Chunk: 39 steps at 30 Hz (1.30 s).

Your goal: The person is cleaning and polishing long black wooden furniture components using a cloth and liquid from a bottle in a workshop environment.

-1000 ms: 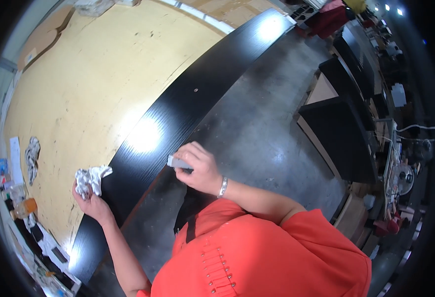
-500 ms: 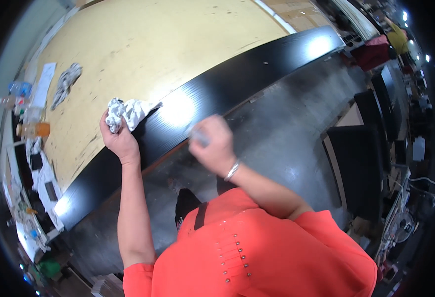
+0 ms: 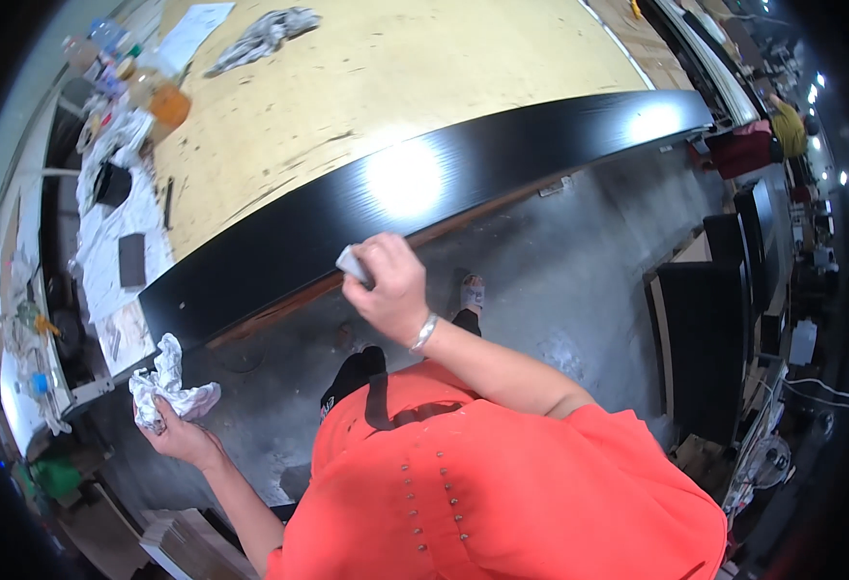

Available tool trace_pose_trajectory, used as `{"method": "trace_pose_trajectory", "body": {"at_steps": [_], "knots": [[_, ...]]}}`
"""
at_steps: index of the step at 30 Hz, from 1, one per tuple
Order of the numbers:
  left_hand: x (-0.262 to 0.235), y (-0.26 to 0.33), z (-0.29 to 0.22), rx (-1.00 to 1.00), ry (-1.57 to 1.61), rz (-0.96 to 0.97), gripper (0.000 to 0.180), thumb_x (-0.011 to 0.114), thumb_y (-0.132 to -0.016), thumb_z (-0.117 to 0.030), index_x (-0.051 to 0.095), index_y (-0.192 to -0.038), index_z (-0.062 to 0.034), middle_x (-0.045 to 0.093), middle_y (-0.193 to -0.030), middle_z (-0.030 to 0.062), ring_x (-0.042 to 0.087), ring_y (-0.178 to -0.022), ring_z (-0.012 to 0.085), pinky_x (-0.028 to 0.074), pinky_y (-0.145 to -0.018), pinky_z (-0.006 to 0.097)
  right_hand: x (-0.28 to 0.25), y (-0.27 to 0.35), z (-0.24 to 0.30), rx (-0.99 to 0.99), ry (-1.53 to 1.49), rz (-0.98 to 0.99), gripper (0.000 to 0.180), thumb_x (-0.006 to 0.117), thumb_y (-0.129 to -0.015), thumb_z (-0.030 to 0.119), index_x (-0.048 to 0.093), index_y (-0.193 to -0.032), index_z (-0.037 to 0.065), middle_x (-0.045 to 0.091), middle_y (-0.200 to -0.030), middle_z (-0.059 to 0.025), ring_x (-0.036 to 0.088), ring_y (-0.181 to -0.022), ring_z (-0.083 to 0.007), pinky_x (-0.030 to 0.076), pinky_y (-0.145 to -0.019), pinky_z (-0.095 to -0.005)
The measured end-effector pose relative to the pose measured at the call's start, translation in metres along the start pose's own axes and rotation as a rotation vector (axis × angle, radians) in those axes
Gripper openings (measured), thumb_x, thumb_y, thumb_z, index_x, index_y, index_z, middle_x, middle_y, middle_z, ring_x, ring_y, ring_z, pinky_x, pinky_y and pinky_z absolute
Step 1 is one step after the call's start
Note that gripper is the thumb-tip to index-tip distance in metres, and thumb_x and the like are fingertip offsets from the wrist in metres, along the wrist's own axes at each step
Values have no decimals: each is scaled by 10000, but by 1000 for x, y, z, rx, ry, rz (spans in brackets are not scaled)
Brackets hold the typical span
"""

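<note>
A long black board (image 3: 279, 232) with a glossy wood-grain face lies along the near edge of the table. My right hand (image 3: 392, 290) is closed around a small light-grey block (image 3: 351, 263), close to the board's near edge; whether the block touches the board I cannot tell. Away from the board, low on the left, my left hand (image 3: 183, 438) grips a crumpled white rag (image 3: 181, 394) over the floor.
On the pale yellow table (image 3: 482, 58) lie a grey rag (image 3: 265, 39) and a paper sheet (image 3: 195, 29). A bottle of orange liquid (image 3: 165, 104) stands left, near a dark rectangular block (image 3: 132, 261). Black panels (image 3: 714, 338) stand at right. Another person (image 3: 787, 130) is far right.
My left hand has drawn the white rag off the board, down and left. My right hand has shifted slightly left. The view has turned, showing more of the left side.
</note>
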State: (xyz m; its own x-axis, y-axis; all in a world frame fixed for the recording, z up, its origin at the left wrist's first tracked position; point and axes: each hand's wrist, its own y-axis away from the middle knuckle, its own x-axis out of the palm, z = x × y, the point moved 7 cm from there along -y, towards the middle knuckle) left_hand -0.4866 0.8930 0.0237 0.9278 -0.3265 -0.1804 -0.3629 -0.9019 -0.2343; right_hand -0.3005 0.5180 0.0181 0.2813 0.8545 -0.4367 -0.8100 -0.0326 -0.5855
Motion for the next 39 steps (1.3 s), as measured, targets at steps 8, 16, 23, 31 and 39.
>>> {"method": "trace_pose_trajectory", "body": {"at_steps": [8,16,23,31,39], "knots": [[-45,-26,27,-48,135,-30,279,597,-970,0,556,-1235,77,621,-1206,128,607,-1065,194,470,-932,334,134,38,119,-264,-52,222,278,704,-636,29,577,-879,73,545,-845,-67,550,-754,-244,403,-682,-364],[-128,-22,54,-141,98,-150,340,543,-970,49,492,-1304,84,581,-1256,182,606,-1118,249,496,-968,376,234,65,208,-579,-166,447,178,672,-703,95,562,-844,97,532,-848,-39,539,-778,-200,396,-698,-344],[-152,-14,71,-234,88,-240,327,534,-978,40,491,-1299,91,586,-1248,189,615,-1105,247,511,-954,371,227,58,203,-642,-112,521,201,689,-686,93,572,-848,113,547,-863,-39,557,-789,-204,409,-701,-350],[-71,-31,34,-133,66,19,373,606,-949,32,520,-1312,35,594,-1242,140,595,-1114,205,493,-961,328,-10,-18,36,-157,409,253,196,690,-669,10,628,-848,61,614,-826,-77,599,-769,-263,458,-711,-373],[156,1,-71,613,-211,815,811,879,-635,-241,534,-1331,-10,578,-1290,169,507,-1230,353,363,-1067,460,54,-34,47,746,-1032,219,333,652,-886,21,598,-1214,-10,663,-978,-79,658,-849,-176,524,-827,-321]]}}
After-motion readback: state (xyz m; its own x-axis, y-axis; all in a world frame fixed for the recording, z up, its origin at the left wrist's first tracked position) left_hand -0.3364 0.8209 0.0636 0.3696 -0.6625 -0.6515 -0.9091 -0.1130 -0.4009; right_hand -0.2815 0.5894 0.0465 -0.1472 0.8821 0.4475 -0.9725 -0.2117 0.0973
